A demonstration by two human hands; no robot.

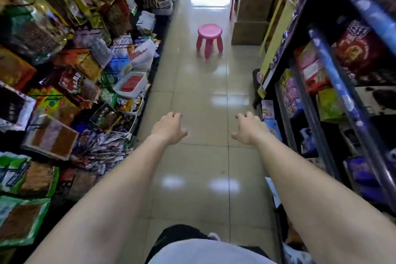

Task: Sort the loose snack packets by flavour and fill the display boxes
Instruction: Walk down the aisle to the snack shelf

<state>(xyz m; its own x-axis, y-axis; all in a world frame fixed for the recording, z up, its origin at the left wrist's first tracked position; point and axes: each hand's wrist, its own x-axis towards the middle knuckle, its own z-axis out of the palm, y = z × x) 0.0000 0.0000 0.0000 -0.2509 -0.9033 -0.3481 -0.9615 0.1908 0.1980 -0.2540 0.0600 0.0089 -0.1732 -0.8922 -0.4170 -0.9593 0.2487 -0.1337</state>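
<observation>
A pale shirt (210, 251) filled the bottom edge, both bare forearms stretched forward over the tiled floor (192, 167). The left hand (169, 127) and right hand (249, 128) hung apart above the aisle, each grip slack, fingers loosely curled on nothing. Loose packets (102, 150) lay heaped left of the left hand, pointing every way. Beside them, display boxes (50, 137) tilted toward the aisle. A pink stool (209, 36) stood ahead mid-aisle; shelves (347, 96) lined the right.
</observation>
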